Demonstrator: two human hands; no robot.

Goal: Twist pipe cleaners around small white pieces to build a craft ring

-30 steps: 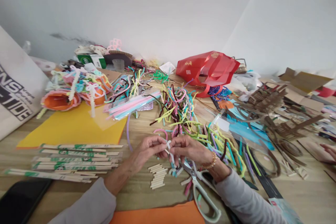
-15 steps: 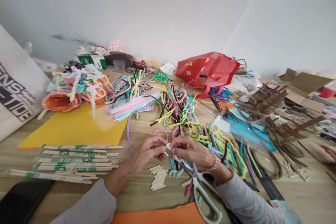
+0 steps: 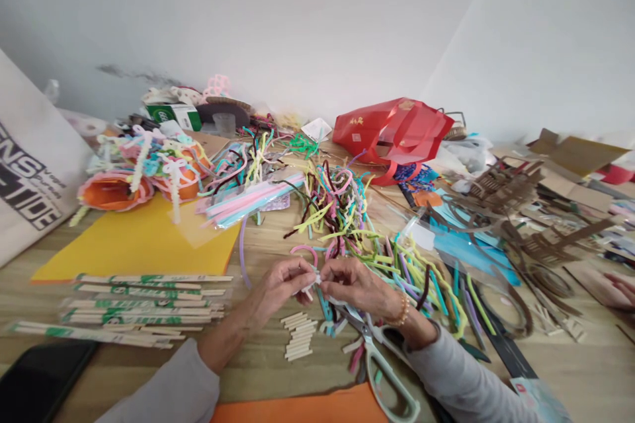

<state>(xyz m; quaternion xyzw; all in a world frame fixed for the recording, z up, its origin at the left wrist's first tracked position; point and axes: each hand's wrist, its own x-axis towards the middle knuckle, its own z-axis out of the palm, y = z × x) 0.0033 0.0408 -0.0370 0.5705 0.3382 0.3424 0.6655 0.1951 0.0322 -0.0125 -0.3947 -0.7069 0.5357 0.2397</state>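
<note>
In the middle of the head view, my left hand (image 3: pixel 285 282) and my right hand (image 3: pixel 350 283) meet fingertip to fingertip. Both pinch a small white fuzzy piece (image 3: pixel 316 275) that looks like pipe cleaner; most of it is hidden by the fingers. Below my left hand lies a little stack of short cut wooden sticks (image 3: pixel 299 336). Scissors with pale handles (image 3: pixel 389 377) rest under my right wrist, their blades partly covered. A heap of coloured pipe cleaners (image 3: pixel 342 205) spreads just beyond the hands.
Paper-wrapped chopsticks (image 3: pixel 149 301), yellow sheets (image 3: pixel 143 244) and a phone (image 3: pixel 44 377) lie at left. An orange sheet (image 3: pixel 302 406) is at the front edge. A red bag (image 3: pixel 391 129) stands at the back; brown woven strips (image 3: pixel 546 238) and another person's hand (image 3: pixel 622 287) are at right.
The fingertips have shifted slightly around the white piece, which now shows at a different angle between them. Everything else stays put.
</note>
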